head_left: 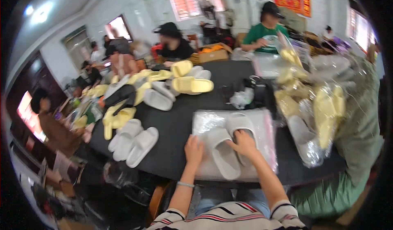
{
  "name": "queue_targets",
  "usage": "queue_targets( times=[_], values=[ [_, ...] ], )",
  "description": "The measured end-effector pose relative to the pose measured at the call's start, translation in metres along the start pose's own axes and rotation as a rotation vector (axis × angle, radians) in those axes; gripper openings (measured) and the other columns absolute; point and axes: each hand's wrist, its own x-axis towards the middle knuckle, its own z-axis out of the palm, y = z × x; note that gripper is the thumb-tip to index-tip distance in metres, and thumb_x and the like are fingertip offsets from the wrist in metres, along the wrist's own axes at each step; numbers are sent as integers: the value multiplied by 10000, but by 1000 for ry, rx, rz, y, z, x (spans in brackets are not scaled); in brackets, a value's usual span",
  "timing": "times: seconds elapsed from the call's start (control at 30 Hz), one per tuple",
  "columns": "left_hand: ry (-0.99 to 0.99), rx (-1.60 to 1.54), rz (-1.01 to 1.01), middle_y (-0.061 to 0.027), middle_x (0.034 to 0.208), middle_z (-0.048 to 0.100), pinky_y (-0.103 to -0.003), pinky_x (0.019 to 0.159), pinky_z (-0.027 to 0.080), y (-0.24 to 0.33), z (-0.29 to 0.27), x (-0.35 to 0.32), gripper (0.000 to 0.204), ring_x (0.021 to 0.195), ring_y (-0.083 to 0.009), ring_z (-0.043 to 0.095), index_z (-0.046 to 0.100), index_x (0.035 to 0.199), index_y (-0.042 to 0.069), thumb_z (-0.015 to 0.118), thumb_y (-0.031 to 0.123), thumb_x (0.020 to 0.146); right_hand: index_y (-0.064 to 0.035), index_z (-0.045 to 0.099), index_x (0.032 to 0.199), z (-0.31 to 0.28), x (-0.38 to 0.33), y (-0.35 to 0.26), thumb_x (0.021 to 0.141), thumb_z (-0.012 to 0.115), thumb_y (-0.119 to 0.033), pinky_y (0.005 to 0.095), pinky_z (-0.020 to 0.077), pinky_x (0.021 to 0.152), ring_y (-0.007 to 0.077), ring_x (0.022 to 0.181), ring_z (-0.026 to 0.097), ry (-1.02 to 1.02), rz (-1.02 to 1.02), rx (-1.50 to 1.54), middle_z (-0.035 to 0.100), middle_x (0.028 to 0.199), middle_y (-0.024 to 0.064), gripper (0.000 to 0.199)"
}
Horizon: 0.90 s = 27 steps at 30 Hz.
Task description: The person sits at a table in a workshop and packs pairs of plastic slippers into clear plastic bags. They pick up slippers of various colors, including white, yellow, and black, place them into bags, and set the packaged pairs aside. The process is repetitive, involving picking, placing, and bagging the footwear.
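A pair of grey slippers lies side by side on a stack of clear plastic bags (265, 148) at the table's front edge. My right hand (244, 144) is closed on the pair, its thumb at the strap of the left slipper (224, 158) and its fingers at the opening of the right slipper (238, 123). At the left edge of the bags rests my left hand (193, 150), apart from the slippers. Its fingers look loosely extended, holding nothing visible, though the picture is slightly blurred there.
Grey slippers (141, 147) and yellow slippers (192, 85) spread over the left of the black table (176, 156). Bagged slippers (327, 115) pile up on the right. Crumpled clear plastic (241, 98) lies beyond the bag stack. Across the table a person in green (268, 38) handles a bagged yellow pair.
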Motion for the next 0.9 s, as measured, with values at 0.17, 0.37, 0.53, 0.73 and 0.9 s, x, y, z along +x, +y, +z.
queue_targets(
  times=[0.17,0.37,0.53,0.73,0.9],
  values=[
    [237,-172,98,-205,1317,503,-416,1022,384,20,-20,-7,351,1229,-347,474,583,1201,15,617,138,874,-31,641,1146,-19,-19,42,889,625,-275,334,503,735,235,822,637,-77,62,516,668,1035,163,354],
    [-207,-521,46,-151,1144,612,-445,912,450,109,-48,-39,343,1078,-338,565,594,1198,56,632,161,873,-2,640,1098,-11,-28,100,941,559,-215,311,483,713,168,800,605,283,126,548,666,966,108,276],
    [-209,87,373,-193,1047,593,-457,827,472,153,-17,-47,420,960,-376,571,576,1259,135,596,332,889,19,635,1062,16,-35,124,934,547,-187,357,486,784,282,868,626,277,131,541,647,992,185,258],
    [-195,283,359,-171,907,608,-446,716,495,159,2,-26,447,829,-333,603,594,1243,137,601,382,869,19,641,1087,0,-37,111,932,532,-196,366,491,811,300,899,642,272,126,499,662,992,188,287],
    [-138,224,319,-158,889,621,-433,755,484,154,2,-17,457,850,-305,604,600,1205,55,606,360,866,-1,673,983,1,-37,114,905,567,-162,381,485,785,320,866,624,301,33,426,656,937,174,208]
  ],
)
